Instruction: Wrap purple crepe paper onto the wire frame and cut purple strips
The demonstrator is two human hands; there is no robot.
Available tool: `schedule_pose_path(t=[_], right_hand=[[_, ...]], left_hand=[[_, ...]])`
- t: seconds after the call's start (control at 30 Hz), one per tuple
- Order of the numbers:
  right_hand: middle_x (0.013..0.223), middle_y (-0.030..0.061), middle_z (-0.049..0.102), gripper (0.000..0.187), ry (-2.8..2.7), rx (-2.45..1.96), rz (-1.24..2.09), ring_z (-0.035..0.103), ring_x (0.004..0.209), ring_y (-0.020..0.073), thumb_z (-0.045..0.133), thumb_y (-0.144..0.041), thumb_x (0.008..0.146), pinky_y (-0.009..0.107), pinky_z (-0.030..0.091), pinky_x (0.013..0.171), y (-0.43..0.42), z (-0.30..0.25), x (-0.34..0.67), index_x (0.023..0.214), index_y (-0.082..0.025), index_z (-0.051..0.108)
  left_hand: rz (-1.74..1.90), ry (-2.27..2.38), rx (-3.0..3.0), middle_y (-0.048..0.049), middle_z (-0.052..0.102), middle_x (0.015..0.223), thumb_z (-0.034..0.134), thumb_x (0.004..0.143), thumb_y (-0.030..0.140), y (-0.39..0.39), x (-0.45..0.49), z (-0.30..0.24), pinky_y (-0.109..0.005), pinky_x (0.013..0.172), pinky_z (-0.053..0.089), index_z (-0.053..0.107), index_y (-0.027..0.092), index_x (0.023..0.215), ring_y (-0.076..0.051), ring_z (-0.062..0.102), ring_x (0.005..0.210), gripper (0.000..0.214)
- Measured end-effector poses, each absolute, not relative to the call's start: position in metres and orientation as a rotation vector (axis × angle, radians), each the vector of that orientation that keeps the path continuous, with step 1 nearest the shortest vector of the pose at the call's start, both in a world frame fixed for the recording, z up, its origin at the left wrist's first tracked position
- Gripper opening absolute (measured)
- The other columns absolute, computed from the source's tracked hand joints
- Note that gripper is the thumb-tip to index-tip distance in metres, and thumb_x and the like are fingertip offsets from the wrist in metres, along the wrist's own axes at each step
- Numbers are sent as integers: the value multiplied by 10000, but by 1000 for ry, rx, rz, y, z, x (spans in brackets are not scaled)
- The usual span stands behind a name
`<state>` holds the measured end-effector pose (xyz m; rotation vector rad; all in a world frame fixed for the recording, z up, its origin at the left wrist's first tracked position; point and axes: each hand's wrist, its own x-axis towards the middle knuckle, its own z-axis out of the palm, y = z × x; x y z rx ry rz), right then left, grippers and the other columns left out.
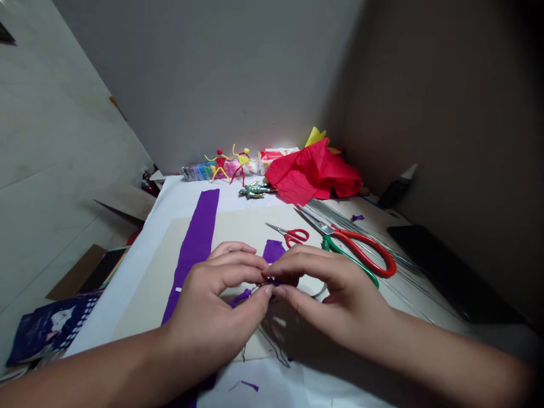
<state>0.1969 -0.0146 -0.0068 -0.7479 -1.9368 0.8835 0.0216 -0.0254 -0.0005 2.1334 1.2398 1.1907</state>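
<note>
My left hand (215,297) and my right hand (340,289) meet over the table, thumbs and fingertips pinched together on a small piece of wire wrapped in purple paper (241,297). Most of it is hidden by the fingers. Thin dark wire ends (276,345) hang below the fingertips. Beneath the left hand runs a long purple paper strip (199,226). A shorter purple paper piece (273,250) lies just beyond the fingertips. Small red-handled scissors (293,233) rest behind the right hand, beside large scissors (357,243) with red and green handles.
Two red-and-yellow wire figures (242,160) stand at the back before a row of colored packets (199,171). Crumpled red paper (317,173) lies right of them. Grey wires (344,218) stretch along the right, near a black flat object (446,272). Purple scraps (250,386) lie in front.
</note>
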Motion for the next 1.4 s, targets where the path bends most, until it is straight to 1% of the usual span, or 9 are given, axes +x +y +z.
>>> schedule_pose_path(t=[0.23,0.33,0.5,0.6,0.7,0.83,1.07,1.23,1.4], right_hand=[[731,51,672,69,-1846,-841,1007,615,687,143,622,-135,757,283,494,669,-13,-8,195,781,-139,686],[772,48,681,82,-1832,-892,1138,619,724,140,604,-170,780,264,487,681,-12,-6,197,803,-147,679],[707,23,634,154,-1762,-1000,1507,573,637,110,582,-287,805,215,459,567,-7,2,201,799,-142,633],[670,5,603,36,-1877,-994,1246,537,622,105,613,-172,745,224,451,589,-9,3,200,719,-156,594],[649,-1,579,110,-2009,-945,871,517,609,107,568,-72,723,232,433,588,-13,0,198,679,-172,556],[625,-4,534,123,-2056,-917,600,486,575,99,539,-62,735,221,386,539,-16,-9,198,683,-173,532],[627,-6,460,116,-2103,-871,314,417,580,111,510,-121,780,238,319,534,-19,-17,199,683,-181,487],[612,-5,426,158,-2115,-870,180,392,573,121,509,-150,784,244,302,523,-22,-19,195,640,-185,457],[610,0,426,129,-2119,-828,204,382,568,119,509,-94,748,252,292,516,-23,-19,193,643,-166,491]], left_hand=[[1205,1229,2072,-27,706,744,636,670,69,-25,23,0,-353,803,522,670,193,624,-193,624,863,137],[1219,1214,2078,-29,703,749,635,674,63,-25,23,0,-365,814,516,666,191,631,-194,619,863,138],[1210,1170,2112,-24,695,749,631,682,61,-24,20,4,-364,828,502,651,191,647,-184,622,831,136],[1191,1140,2107,-30,684,738,621,685,54,-24,18,6,-338,778,513,645,180,646,-175,621,787,134],[1125,1149,2089,-40,677,757,608,697,53,-24,18,5,-319,728,515,651,173,653,-172,615,770,134],[963,1155,2121,-47,667,760,582,710,53,-25,20,2,-329,733,500,676,167,682,-183,603,788,150],[765,1147,2008,-38,648,734,553,767,123,-28,22,9,-306,731,495,680,172,683,-176,603,773,160],[774,1169,1951,-36,639,722,556,771,152,-30,25,10,-305,725,497,676,181,665,-178,609,751,163],[832,1153,1967,-45,672,783,529,801,136,-30,24,6,-306,736,505,686,183,698,-172,612,780,194]])
